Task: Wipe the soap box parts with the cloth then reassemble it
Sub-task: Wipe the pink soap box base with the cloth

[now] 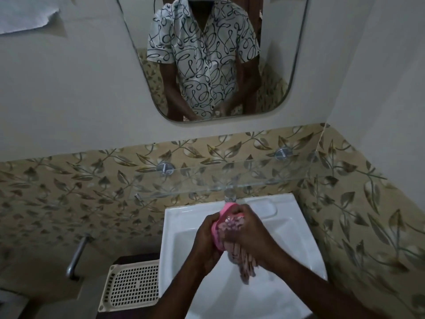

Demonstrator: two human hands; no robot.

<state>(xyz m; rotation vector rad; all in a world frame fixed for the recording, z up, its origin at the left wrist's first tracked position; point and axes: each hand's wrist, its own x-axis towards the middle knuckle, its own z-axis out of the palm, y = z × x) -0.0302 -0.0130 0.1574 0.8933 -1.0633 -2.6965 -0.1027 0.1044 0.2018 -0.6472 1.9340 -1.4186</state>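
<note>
Entry: you have no legible text, label, brand, number or sign anywhere in this view. The squiggles on the shirt [202, 54] reflected in the mirror [280, 42] are a loop print, not letters. The paper sheet [25, 14] up and left of the mirror shows no marks you can read.
</note>
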